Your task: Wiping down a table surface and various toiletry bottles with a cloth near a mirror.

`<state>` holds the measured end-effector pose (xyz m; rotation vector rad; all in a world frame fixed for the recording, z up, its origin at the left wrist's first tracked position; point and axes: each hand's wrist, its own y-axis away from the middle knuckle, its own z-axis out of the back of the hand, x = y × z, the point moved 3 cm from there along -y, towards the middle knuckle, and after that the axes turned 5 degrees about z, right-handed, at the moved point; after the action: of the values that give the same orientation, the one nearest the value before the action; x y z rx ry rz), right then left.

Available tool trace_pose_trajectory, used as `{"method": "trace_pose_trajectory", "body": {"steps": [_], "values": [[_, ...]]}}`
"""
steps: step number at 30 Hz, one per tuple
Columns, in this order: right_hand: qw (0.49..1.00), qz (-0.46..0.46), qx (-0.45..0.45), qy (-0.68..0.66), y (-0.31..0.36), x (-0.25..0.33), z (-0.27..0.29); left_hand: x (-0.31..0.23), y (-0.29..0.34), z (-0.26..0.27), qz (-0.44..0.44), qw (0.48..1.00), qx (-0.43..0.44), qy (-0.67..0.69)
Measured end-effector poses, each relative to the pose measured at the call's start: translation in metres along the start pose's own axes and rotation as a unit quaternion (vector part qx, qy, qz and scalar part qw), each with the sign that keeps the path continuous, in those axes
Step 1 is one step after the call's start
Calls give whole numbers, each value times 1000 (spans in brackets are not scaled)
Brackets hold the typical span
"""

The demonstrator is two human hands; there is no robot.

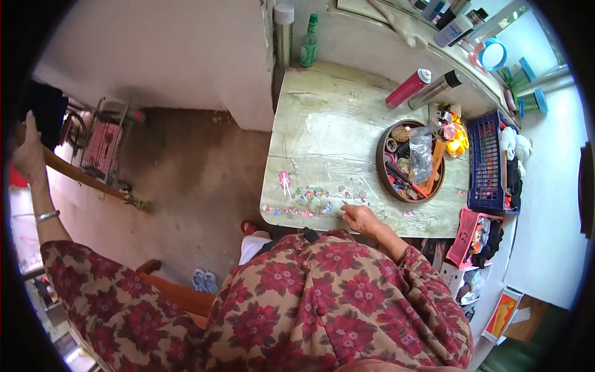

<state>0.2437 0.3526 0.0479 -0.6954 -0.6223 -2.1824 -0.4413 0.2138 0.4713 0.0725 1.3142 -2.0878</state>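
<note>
My right hand rests at the near edge of the pale wood-look table. Its fingers are bent and drawn together at the tips; anything between them is too small to make out. Around the fingertips lie small, flat, colourful sticker-like figures, with a pink one at their left. Far to the left, my left hand is closed round a long wooden bar, whose far end has something greenish tied to it. A bangle circles my left wrist.
A round brown tray holds combs, hair bands and a clear bag. Behind it stand a pink spray can, a dark-capped can and a green bottle. A blue basket and pink basket sit right. Slippers lie on the floor.
</note>
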Motion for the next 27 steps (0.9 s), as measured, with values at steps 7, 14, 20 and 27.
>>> {"method": "trace_pose_trajectory", "body": {"steps": [7,14,20,27], "values": [[985,-108,-128,-31,2,4,-28,-96,-25,-124,29,999,-4,42],[982,-122,-121,-77,-82,96,-79,-89,-66,-201,-25,991,40,123],[982,-112,-115,-99,-140,129,-99,-76,-75,-203,-62,982,50,172],[984,-123,-108,-76,-180,123,-110,-59,-80,-205,-85,976,52,195]]}}
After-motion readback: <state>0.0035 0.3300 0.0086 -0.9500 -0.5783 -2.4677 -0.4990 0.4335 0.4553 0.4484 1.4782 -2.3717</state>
